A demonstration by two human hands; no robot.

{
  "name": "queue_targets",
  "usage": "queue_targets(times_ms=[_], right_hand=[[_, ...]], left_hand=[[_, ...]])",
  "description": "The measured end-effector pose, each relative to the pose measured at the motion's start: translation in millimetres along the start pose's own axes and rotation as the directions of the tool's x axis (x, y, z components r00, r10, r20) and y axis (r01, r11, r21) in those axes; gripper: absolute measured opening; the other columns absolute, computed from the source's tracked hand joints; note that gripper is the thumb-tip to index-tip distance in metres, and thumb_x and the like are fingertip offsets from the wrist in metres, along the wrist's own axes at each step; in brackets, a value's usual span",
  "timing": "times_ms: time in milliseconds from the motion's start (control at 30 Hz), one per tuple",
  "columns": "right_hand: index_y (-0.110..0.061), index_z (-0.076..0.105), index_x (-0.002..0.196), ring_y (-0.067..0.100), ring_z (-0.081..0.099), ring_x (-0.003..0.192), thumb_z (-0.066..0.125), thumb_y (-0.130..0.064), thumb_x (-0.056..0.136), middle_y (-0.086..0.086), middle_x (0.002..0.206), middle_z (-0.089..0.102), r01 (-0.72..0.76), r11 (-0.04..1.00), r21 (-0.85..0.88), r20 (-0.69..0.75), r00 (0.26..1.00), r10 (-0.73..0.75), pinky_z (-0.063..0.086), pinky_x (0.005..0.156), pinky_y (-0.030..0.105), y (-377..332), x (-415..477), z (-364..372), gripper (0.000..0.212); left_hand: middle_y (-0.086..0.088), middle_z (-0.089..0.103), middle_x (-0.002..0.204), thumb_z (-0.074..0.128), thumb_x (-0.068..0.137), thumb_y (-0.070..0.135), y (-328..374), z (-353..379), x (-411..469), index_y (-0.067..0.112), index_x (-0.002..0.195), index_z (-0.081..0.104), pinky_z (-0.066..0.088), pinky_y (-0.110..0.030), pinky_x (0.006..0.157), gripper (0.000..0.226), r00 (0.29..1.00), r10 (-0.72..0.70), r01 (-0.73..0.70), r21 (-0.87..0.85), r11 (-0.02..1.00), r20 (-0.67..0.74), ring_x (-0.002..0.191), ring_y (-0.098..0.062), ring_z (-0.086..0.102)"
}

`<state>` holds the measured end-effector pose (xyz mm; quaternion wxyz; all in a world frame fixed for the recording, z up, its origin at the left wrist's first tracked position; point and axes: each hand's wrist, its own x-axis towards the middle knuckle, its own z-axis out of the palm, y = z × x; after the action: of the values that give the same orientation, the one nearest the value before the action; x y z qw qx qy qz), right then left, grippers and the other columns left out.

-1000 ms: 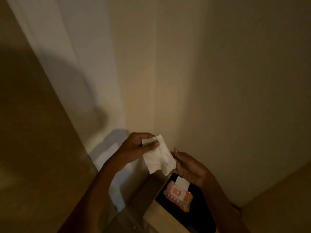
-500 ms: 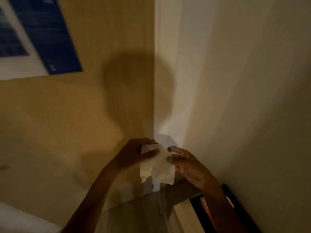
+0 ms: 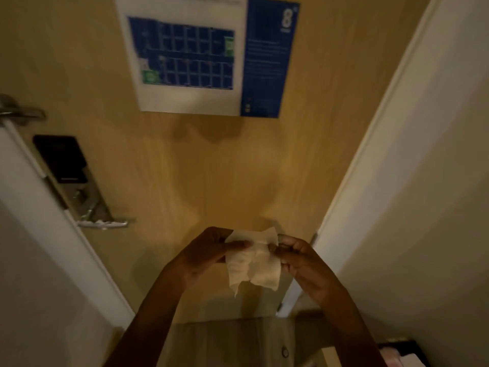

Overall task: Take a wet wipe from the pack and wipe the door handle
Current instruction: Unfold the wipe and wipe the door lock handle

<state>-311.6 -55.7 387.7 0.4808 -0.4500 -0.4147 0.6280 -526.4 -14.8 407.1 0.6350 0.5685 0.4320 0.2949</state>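
Observation:
A white wet wipe (image 3: 254, 260) hangs crumpled between both hands in front of a wooden door (image 3: 185, 160). My left hand (image 3: 209, 250) pinches its upper left edge with thumb and fingers. My right hand (image 3: 299, 263) pinches its right edge. The silver lever door handle (image 3: 105, 223) sticks out from a lock plate with a black card reader (image 3: 62, 158) at the left, well left of the hands and a little higher. The wet wipe pack (image 3: 402, 360) shows only as a pink and white sliver at the bottom right corner.
A blue and white floor plan sign (image 3: 209, 54) is fixed high on the door. A metal door latch (image 3: 18, 112) sits at the far left edge. White door frame and wall (image 3: 412, 181) close in on the right, another white wall on the left.
The view has swung left from the wall corner to the door, bringing handle and sign into sight. Both hands still hold the wipe; the right hand now pinches its edge.

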Motion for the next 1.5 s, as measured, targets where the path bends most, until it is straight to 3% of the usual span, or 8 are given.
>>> queue_targets(times_ms=[167, 367, 633, 733, 833, 967, 1167, 1500], right_hand=[[0.000, 0.065, 0.115, 0.027, 0.066, 0.100, 0.063, -0.011, 0.081, 0.017, 0.109, 0.070, 0.029, 0.999, 0.043, 0.042, 0.999, -0.031, 0.055, 0.081, 0.031, 16, 21, 82, 0.035], [-0.003, 0.067, 0.111, 0.027, 0.066, 0.102, 0.064, -0.012, 0.082, 0.018, 0.111, 0.069, 0.004, 0.991, 0.133, 0.040, 0.999, -0.010, 0.055, 0.085, 0.034, 39, 33, 149, 0.032], [-0.002, 0.061, 0.120, 0.026, 0.063, 0.109, 0.061, -0.010, 0.083, 0.017, 0.121, 0.066, -0.016, 0.965, 0.260, -0.007, 1.000, 0.019, 0.055, 0.086, 0.031, 47, 42, 186, 0.038], [-0.003, 0.058, 0.124, 0.024, 0.062, 0.113, 0.058, -0.010, 0.085, 0.017, 0.126, 0.062, -0.024, 0.927, 0.374, -0.004, 1.000, 0.027, 0.054, 0.092, 0.033, 48, 45, 196, 0.040], [-0.004, 0.050, 0.132, 0.027, 0.055, 0.123, 0.050, -0.013, 0.090, 0.018, 0.133, 0.058, -0.084, 0.885, 0.459, 0.076, 0.996, 0.055, 0.043, 0.104, 0.039, 50, 46, 210, 0.042], [-0.003, 0.053, 0.132, 0.032, 0.051, 0.126, 0.043, -0.021, 0.096, 0.020, 0.133, 0.056, -0.174, 0.813, 0.556, 0.159, 0.982, 0.101, 0.042, 0.105, 0.045, 52, 47, 230, 0.041], [0.004, 0.051, 0.129, 0.039, 0.052, 0.123, 0.062, -0.021, 0.089, 0.026, 0.132, 0.054, -0.136, 0.932, 0.337, 0.239, 0.969, 0.054, 0.048, 0.096, 0.044, 58, 52, 246, 0.048], [0.003, 0.053, 0.129, 0.038, 0.056, 0.118, 0.079, -0.024, 0.075, 0.024, 0.129, 0.057, -0.261, 0.930, 0.258, 0.368, 0.917, 0.155, 0.044, 0.100, 0.048, 67, 60, 253, 0.066]], left_hand=[[-0.008, 0.075, 0.104, 0.075, 0.072, 0.027, -17, -74, -36, 0.011, 0.106, 0.071, 0.058, -0.037, 0.084, 0.038, 0.991, 0.056, -0.069, -0.106, 0.992, -0.122, 0.099, -0.023, 0.071], [0.002, 0.073, 0.080, 0.072, 0.071, 0.031, -30, -133, -69, 0.017, 0.077, 0.064, 0.057, -0.032, 0.079, 0.017, 0.977, 0.103, -0.126, -0.115, 0.985, -0.188, 0.088, -0.020, 0.071], [-0.004, 0.068, 0.094, 0.064, 0.075, 0.039, -40, -181, -93, 0.015, 0.092, 0.063, 0.057, -0.034, 0.087, 0.029, 0.942, 0.162, -0.205, -0.124, 0.971, -0.293, 0.095, -0.017, 0.069], [-0.012, 0.066, 0.099, 0.061, 0.076, 0.046, -37, -195, -100, 0.012, 0.099, 0.065, 0.056, -0.034, 0.089, 0.040, 0.906, 0.214, -0.222, 0.020, 0.975, -0.366, 0.099, -0.024, 0.066], [0.001, 0.064, 0.080, 0.060, 0.088, 0.034, -30, -203, -105, 0.013, 0.091, 0.064, 0.050, -0.011, 0.066, 0.022, 0.856, 0.297, -0.207, 0.246, 0.947, -0.424, 0.075, -0.003, 0.064], [0.012, 0.060, 0.076, 0.061, 0.090, 0.026, -28, -214, -105, 0.028, 0.079, 0.055, 0.046, -0.004, 0.058, 0.013, 0.781, 0.424, -0.245, 0.399, 0.884, -0.459, 0.068, 0.016, 0.060], [0.012, 0.062, 0.090, 0.056, 0.092, 0.028, -32, -223, -106, 0.036, 0.089, 0.053, 0.056, -0.015, 0.056, 0.009, 0.790, 0.387, -0.278, 0.286, 0.917, -0.475, 0.079, -0.003, 0.064], [0.012, 0.059, 0.093, 0.054, 0.091, 0.039, -34, -222, -109, 0.033, 0.095, 0.053, 0.047, -0.017, 0.064, 0.007, 0.781, 0.284, -0.181, 0.234, 0.955, -0.556, 0.085, -0.007, 0.060]])
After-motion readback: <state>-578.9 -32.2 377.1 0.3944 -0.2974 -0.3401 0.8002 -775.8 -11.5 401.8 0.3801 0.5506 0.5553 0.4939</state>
